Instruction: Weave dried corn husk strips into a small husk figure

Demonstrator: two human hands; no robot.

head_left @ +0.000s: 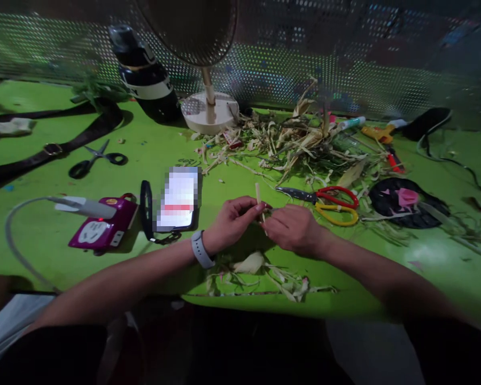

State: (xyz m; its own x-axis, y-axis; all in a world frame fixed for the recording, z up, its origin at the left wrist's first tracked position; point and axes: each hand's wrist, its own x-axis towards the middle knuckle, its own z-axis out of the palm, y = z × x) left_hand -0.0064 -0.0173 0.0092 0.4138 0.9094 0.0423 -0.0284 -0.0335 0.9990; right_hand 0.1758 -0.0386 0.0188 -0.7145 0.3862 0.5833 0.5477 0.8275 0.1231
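Note:
Both my hands meet over the green table (152,155), just past its near edge. My left hand (232,222), with a grey watch band on the wrist, is closed in a pinch on a thin pale strip of dried husk (258,193) that sticks up above the fingers. My right hand (294,230) is closed on the lower part of the same strip. Loose husk scraps (256,270) lie under my wrists. Red-and-yellow-handled scissors (332,200) lie just beyond my right hand.
A big heap of husks (300,141) lies at the back, near a fan base (209,111) and a dark bottle (146,75). A phone (179,199), a magenta device (104,227) with a cable, black scissors (98,159) and a belt (64,144) lie left. A dark disc (404,202) is right.

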